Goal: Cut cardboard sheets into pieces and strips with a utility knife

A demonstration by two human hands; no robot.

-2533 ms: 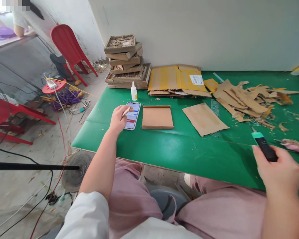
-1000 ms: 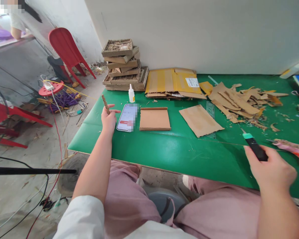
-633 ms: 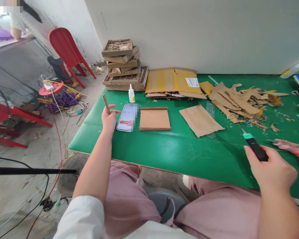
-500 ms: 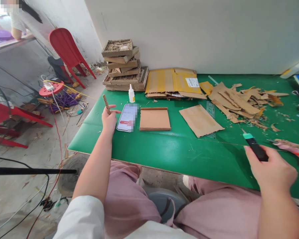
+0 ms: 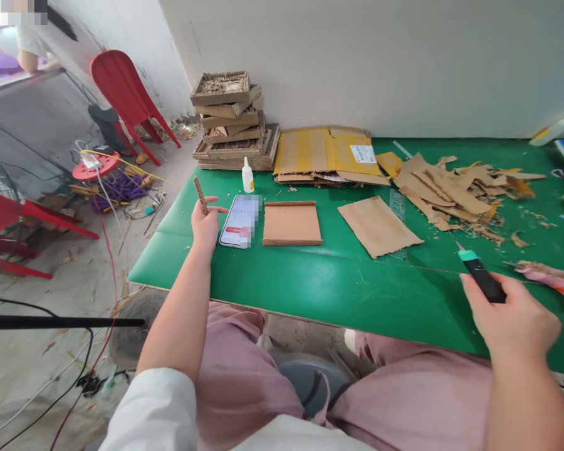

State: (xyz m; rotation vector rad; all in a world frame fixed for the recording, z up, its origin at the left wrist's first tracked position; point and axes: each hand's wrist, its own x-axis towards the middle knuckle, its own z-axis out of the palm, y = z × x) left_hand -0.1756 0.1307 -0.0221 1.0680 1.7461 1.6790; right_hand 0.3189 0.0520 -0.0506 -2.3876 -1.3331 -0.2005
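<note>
The person is wearing a white fabric sleeve (image 5: 153, 407) on the left arm, ending near the elbow and leaving the forearm uncovered down to the left hand (image 5: 205, 224). Loose dusty-pink cloth trousers (image 5: 249, 369) are covering both thighs, creasing in soft folds. A white shirt hem (image 5: 301, 438) is lying over the lap. The forearm behind the right hand (image 5: 514, 319) is showing uncovered.
</note>
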